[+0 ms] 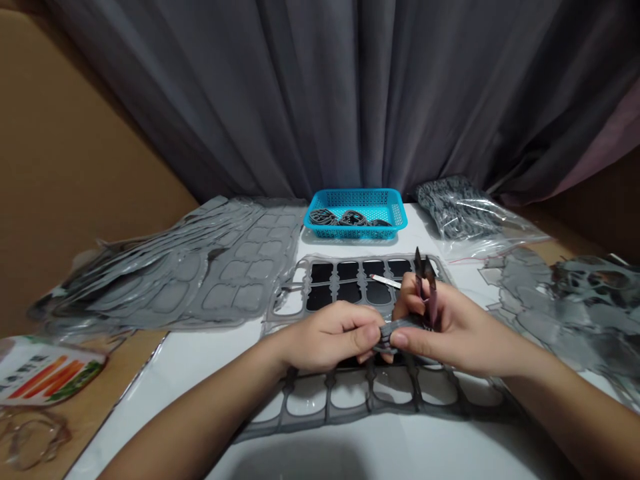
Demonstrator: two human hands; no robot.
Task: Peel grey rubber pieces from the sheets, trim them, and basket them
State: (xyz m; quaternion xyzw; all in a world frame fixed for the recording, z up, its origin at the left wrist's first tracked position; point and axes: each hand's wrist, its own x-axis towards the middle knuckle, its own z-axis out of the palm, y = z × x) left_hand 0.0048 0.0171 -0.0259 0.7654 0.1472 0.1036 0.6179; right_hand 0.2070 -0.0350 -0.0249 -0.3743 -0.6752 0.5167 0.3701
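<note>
Before me, my left hand pinches a small stack of thin grey rubbery rings between thumb and fingers. The same stack is also gripped from the other side by my right hand. Tucked in the right hand is a small pair of scissors, dark blades pointing up and slightly apart. Both hands hover over a grey moulded sheet with rows of rounded openings. Through its far openings a black surface shows. A thin white stick with a red tip lies beside the right fingers.
A blue basket with bundled dark rings stands at the back. Stacked grey sheets lie left. A clear bag of grey pieces sits back right, with grey scraps at right. A printed packet lies front left.
</note>
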